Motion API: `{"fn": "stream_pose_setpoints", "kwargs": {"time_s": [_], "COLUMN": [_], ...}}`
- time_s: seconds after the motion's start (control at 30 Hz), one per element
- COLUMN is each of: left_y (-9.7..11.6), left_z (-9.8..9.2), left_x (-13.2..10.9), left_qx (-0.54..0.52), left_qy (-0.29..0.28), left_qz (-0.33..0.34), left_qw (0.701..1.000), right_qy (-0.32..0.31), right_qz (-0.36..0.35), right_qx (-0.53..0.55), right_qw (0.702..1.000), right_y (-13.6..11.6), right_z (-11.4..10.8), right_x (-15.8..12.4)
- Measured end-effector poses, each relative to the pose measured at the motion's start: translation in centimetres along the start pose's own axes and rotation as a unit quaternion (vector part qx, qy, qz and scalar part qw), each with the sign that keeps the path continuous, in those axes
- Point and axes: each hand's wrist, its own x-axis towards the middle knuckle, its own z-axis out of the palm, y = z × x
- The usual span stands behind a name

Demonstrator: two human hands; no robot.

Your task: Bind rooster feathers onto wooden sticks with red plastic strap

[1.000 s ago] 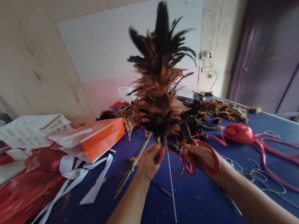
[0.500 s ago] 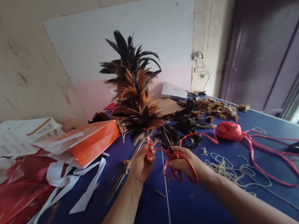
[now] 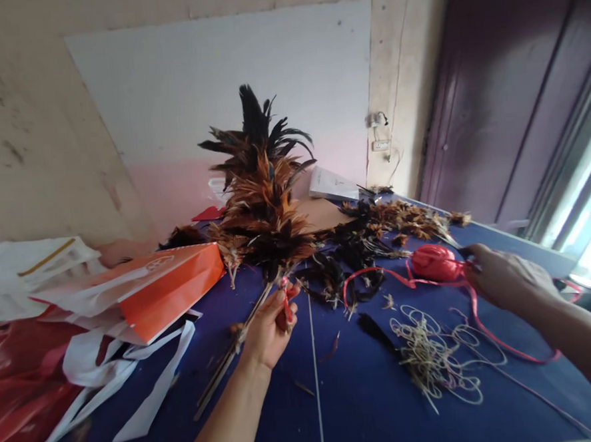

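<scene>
While an orange bag [image 3: 172, 292] lies to its left, the left hand [image 3: 269, 326] grips the tied base of the feather bundle [image 3: 264, 203] rising above it; red cord [image 3: 434, 263] sits beside the right hand [image 3: 506, 278], its grip unclear.

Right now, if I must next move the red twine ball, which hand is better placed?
Probably the right hand: it is beside the red twine ball, though it may hold something dark. The left hand is farther away, holding the feather bundle by its red-bound base.
</scene>
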Motion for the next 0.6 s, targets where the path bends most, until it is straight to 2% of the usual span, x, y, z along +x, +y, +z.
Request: {"fn": "stream_pose_setpoints", "kwargs": {"time_s": [0.07,0.1,0.17,0.23,0.4,0.5,0.6], "left_y": [-0.1,-0.2,-0.3,-0.2,0.1,0.2,0.1], "left_z": [-0.1,-0.1,-0.2,-0.2,-0.3,-0.5,-0.8], "left_x": [0.1,0.2,0.2,0.2,0.0,0.0,0.1], "left_qx": [-0.005,-0.005,0.000,0.007,0.002,-0.003,0.001], "left_qy": [-0.002,-0.002,0.001,0.005,-0.010,-0.010,-0.003], "left_qz": [-0.008,-0.011,-0.015,-0.017,-0.032,-0.038,-0.036], "left_qw": [1.000,1.000,1.000,1.000,0.999,0.999,0.999], "right_qy": [0.017,0.028,0.041,0.020,-0.120,-0.139,-0.135], "right_qz": [-0.005,-0.011,-0.034,-0.062,-0.128,-0.145,-0.110], "right_qx": [-0.121,-0.135,-0.119,-0.088,-0.066,-0.083,-0.108], "right_qw": [0.992,0.990,0.991,0.994,0.982,0.976,0.979], "right_y": [0.8,0.7,-0.4,-2.5,-9.0,-11.3,-11.2], "right_z": [-1.1,-1.5,-2.1,-1.9,1.0,3.1,4.6], "right_x": [-0.2,-0.4,-0.9,-1.6,-3.0,-2.9,-2.3]}}
